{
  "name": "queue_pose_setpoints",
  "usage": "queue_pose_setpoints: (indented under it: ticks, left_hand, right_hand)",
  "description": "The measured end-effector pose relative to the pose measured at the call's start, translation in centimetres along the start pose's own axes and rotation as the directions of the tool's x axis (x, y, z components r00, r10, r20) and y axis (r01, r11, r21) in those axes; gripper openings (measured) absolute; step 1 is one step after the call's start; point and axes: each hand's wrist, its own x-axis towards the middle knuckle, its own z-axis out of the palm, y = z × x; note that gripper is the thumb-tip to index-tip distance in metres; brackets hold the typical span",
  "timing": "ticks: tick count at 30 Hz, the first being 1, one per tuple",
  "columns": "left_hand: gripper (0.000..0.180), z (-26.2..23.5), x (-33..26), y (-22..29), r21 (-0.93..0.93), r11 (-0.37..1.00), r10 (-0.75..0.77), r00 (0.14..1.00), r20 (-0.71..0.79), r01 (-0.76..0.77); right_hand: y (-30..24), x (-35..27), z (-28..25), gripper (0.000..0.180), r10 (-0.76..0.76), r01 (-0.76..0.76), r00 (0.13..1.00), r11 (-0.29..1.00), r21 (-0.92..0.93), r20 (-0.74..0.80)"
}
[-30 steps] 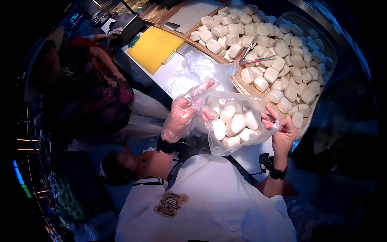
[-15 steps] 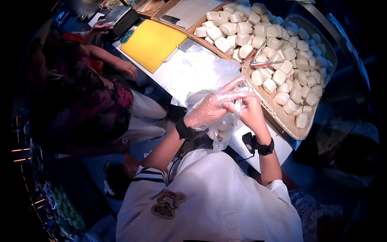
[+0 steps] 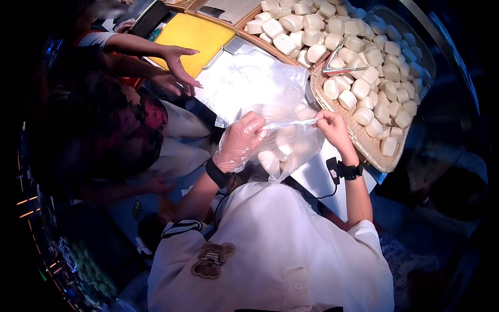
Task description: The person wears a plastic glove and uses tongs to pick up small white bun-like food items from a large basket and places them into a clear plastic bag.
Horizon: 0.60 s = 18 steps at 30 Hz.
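A clear plastic bag [image 3: 299, 148] with several white steamed buns [image 3: 269, 162] inside hangs between my hands, close to my chest. My left hand [image 3: 239, 141], in a clear disposable glove, is closed on the left end of the bag's gathered top. Bare, my right hand [image 3: 334, 130] pinches the other end, so the top is stretched in a twisted strip between them. Beyond the bag lie thin white plastic bags [image 3: 249, 78] on the counter. To the right of my right hand, a woven basket tray [image 3: 364, 150] is heaped with white buns [image 3: 382, 106].
Metal tongs [image 3: 340, 67] rest on the heaped buns. A yellow cutting board [image 3: 195, 39] lies at the back left, beside a flat metal blade with a handle [image 3: 235, 46]. On the left another person stands, a hand [image 3: 179, 65] stretched over the counter's edge. Wooden trays [image 3: 223, 15] line the back.
My hands, close together before, have moved apart and pulled the bag's top into a strip between them. The other person's hands have reached out to the right, over the counter's edge.
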Motion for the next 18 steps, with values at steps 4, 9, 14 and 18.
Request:
queue_pose_setpoints:
  ticks: [4,9,14,18]
  left_hand:
    - [0.005,3.5,-1.1,-1.6,-0.678,0.648,-0.555,0.824,-0.109,0.347]
    - [0.015,1.7,1.5,2.9,-0.856,0.485,-0.336,0.867,-0.369,-0.177]
    - [0.014,-3.5,2.3,3.9,-0.855,0.464,-0.361,0.833,-0.42,-0.23]
    - [0.013,-6.8,3.7,2.7,-0.772,0.564,-0.334,0.773,-0.539,-0.293]
  right_hand:
    - [-0.8,-1.2,2.0,0.016,-0.065,-0.056,0.99,0.637,0.768,0.125]
    - [-9.1,-0.6,1.5,0.012,-0.116,-0.106,0.969,0.605,0.789,0.219]
    - [-13.7,2.5,2.5,0.016,-0.253,-0.001,0.938,0.682,0.731,0.237]
    - [-16.4,6.0,3.8,0.016,-0.359,0.116,0.917,0.655,0.747,0.172]
